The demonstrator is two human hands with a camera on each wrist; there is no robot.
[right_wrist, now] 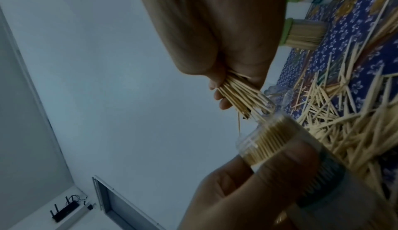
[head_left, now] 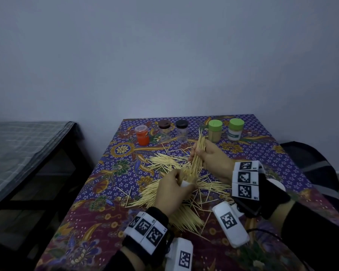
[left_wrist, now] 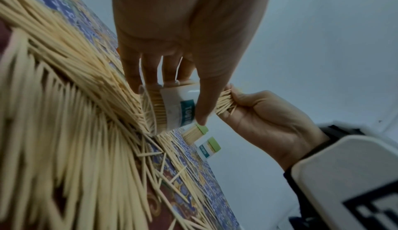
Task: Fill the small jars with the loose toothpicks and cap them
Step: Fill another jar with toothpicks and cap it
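Note:
My left hand (head_left: 172,190) grips a small clear labelled jar (left_wrist: 174,107), uncapped and packed with toothpicks, low over the loose toothpick pile (head_left: 164,169). The same jar (right_wrist: 277,140) shows in the right wrist view with my left fingers (right_wrist: 247,187) round it. My right hand (head_left: 207,153) holds a bundle of toothpicks (head_left: 198,153) upright, its lower end at the jar's mouth. The bundle (right_wrist: 239,94) fans out of my right fist toward the jar rim. Two green-capped full jars (head_left: 215,130) (head_left: 235,128) stand at the table's far right.
An orange jar (head_left: 142,134) and two dark-capped clear jars (head_left: 165,130) (head_left: 182,130) stand in a row at the far edge. The patterned tablecloth (head_left: 98,222) covers the table. A dark bench (head_left: 27,153) stands to the left, and a dark chair (head_left: 309,159) to the right.

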